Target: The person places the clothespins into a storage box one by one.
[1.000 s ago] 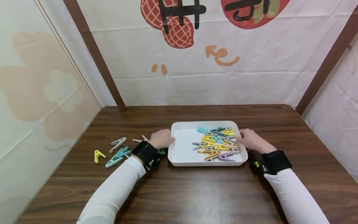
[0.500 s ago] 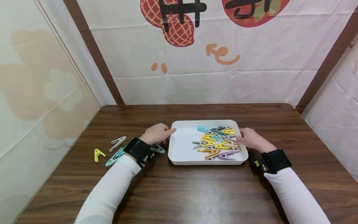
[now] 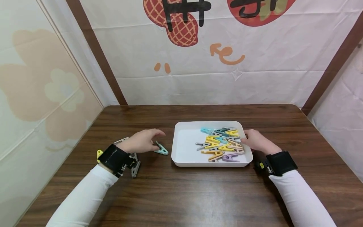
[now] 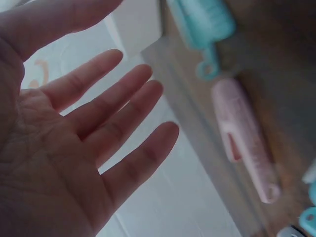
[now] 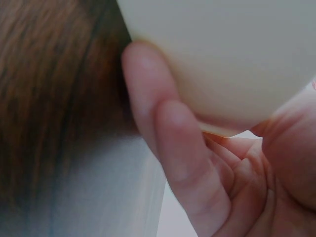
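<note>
A white tray (image 3: 184, 142) lies on the table with several clothespins (image 3: 224, 145) in yellow, teal, grey and purple in its right half. My right hand (image 3: 256, 140) holds the tray's right rim; in the right wrist view fingers (image 5: 180, 143) curl against the tray's outer wall (image 5: 222, 64). My left hand (image 3: 141, 140) hovers left of the tray, fingers spread and nothing in them. Beside its fingertips is a teal clothespin (image 3: 161, 149). In the left wrist view a pink clothespin (image 4: 244, 138) lies on the table, away from the fingers.
A grey clothespin (image 3: 135, 165) shows below the left wrist, and part of a yellow one (image 3: 99, 153) beyond the wristband. Other clothespins there are hidden by the left arm. A fabric wall (image 3: 198, 88) stands behind the table (image 3: 181, 189).
My left hand has let go of the tray's left rim and moved left, over the loose clothespins, its fingers opening. The right hand stays at the right rim.
</note>
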{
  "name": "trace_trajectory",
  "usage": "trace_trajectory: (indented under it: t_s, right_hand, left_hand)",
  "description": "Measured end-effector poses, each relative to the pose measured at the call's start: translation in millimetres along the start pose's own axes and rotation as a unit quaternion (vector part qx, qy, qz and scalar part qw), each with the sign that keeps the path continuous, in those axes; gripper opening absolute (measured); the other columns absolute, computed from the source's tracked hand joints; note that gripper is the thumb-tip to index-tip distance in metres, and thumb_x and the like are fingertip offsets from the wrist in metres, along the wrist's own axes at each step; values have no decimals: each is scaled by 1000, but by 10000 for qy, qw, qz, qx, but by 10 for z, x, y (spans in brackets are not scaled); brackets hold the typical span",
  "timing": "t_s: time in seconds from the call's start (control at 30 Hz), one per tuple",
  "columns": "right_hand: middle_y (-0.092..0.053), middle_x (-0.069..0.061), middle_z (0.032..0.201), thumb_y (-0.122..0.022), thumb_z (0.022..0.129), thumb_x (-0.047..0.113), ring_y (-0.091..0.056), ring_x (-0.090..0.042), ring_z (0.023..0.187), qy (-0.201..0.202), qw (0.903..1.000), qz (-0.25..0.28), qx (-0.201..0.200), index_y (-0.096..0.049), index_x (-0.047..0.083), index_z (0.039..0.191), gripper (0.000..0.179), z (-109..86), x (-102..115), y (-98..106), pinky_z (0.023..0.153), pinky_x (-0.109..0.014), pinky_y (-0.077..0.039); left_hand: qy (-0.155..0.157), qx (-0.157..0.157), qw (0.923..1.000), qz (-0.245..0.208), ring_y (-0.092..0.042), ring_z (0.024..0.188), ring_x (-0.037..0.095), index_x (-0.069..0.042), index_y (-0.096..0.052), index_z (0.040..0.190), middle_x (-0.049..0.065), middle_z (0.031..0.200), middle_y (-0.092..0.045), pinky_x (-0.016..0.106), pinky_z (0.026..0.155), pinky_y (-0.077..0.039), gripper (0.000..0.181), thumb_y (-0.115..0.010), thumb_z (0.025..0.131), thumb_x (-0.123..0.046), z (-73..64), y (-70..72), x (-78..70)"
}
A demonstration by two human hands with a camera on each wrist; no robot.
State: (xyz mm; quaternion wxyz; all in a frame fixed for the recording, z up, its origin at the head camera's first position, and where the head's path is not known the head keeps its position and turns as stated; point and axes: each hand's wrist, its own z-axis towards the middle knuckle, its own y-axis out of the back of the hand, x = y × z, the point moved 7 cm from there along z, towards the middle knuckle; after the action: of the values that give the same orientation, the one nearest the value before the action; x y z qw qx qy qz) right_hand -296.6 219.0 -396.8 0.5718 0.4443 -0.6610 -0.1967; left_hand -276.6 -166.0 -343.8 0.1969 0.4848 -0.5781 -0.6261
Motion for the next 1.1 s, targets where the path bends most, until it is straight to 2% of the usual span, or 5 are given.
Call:
trace_trajectory:
  t_s: [0.13, 0.3, 0.6, 0.87, 1.1]
  right_hand:
    - [-61, -24, 105, -51, 98, 10, -60, -19, 70, 63, 10000, -3, -10, -41, -17, 133, 46, -8, 10, 10, 55, -33, -51]
    - [-61, -24, 104, -51, 98, 10, -60, -19, 68, 95, 9999, 11, -34, -42, -17, 133, 45, -20, -6, 4, 54, -33, -51]
    - [-61, -22, 104, -52, 98, 10, -60, -20, 72, 22, 10000, 0, -61, -44, -16, 132, 44, 10, -5, 2, 56, -33, -51]
    - [-60, -24, 108, -51, 98, 10, -61, -22, 77, -38, 10000, 52, -42, -41, -16, 134, 45, 5, -6, 5, 57, -33, -51]
    - [-60, -24, 107, -50, 98, 9, -61, -21, 75, 64, 9999, 94, -31, -41, -16, 134, 45, -11, 10, 1, 56, -33, -51]
  left_hand:
    - [-180, 106, 9983, 540, -57, 112, 29, -5, -55, 132, 13, 129, -57, 46, 88, -47, 55, -77, 81, -7, -77, -126, -11]
    - [-229, 59, 9945, 1018, -54, 118, 31, -7, -59, 128, 12, 128, -58, 53, 97, -41, 51, -76, 80, -3, -62, -234, 11]
    - [-421, -143, 9871, 1541, -58, 107, 28, -8, -67, 114, 8, 112, -63, 49, 85, -48, 35, -75, 81, -3, -10, -262, 17]
    - [-459, -343, 9829, 1751, -60, 96, 23, -8, -67, 109, 5, 102, -63, 41, 77, -51, 27, -73, 83, -5, 6, -176, -17]
    - [-185, -992, 9802, 1702, -60, 88, 23, -5, -64, 109, 7, 96, -62, 36, 68, -51, 24, -70, 87, -9, 50, 158, -66]
